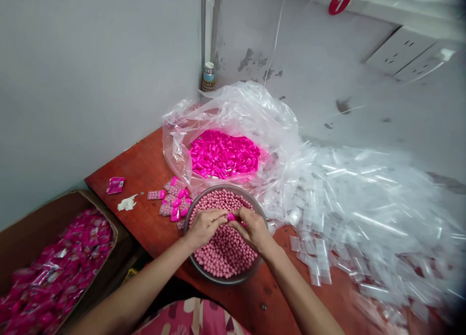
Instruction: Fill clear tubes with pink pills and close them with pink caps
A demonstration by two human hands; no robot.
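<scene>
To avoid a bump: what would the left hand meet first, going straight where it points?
The left hand would probably meet the pink piece first, then the right hand; depth is unclear.

At six o'clock, a pink garment (pixel 198 319) patterned with rounded cream and maroon shapes; forearms (pixel 155 279), left hand (pixel 206 226) and right hand (pixel 254 228) bare.

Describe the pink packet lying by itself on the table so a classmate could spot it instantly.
On the red table, find the left corner, beside the open box of pink packets. Near that corner lies a flat, squarish pink packet with a small pale label. It lies just beyond the white patch, apart from the small bead-filled bags beside the bowl.
</scene>
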